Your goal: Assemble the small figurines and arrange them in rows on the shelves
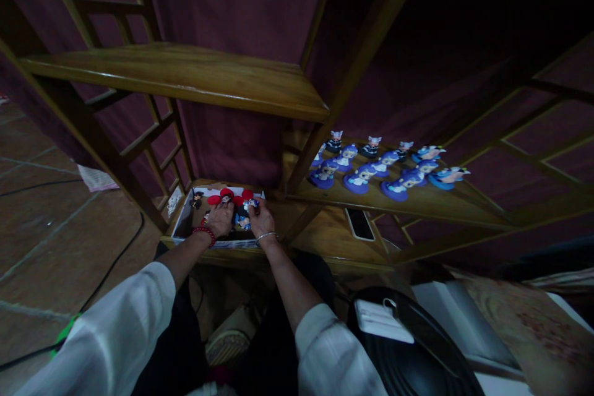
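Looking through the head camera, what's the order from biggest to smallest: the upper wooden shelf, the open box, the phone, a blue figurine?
1. Upper wooden shelf
2. Open box
3. Phone and blue figurine: these look alike, and nearness to the camera leaves them unsure.

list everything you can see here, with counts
wooden shelf unit: 1, honey brown, before a maroon cloth
blue-based figurines: about a dozen, blue and white, on the right shelf
cardboard box: 1, white, open, on the low shelf
red figure: 1, red, in the box
small figurine: 1, blue and white, at the right hand's fingers
phone: 1, black, on the low shelf
black case: 1, black with white tag, lower right
cable: 1, black, on the brown tiled floor
left hand: 1, red bead bracelet, over the box
right hand: 1, silver bangle, over the box
white sleeves: 2, white, on both arms
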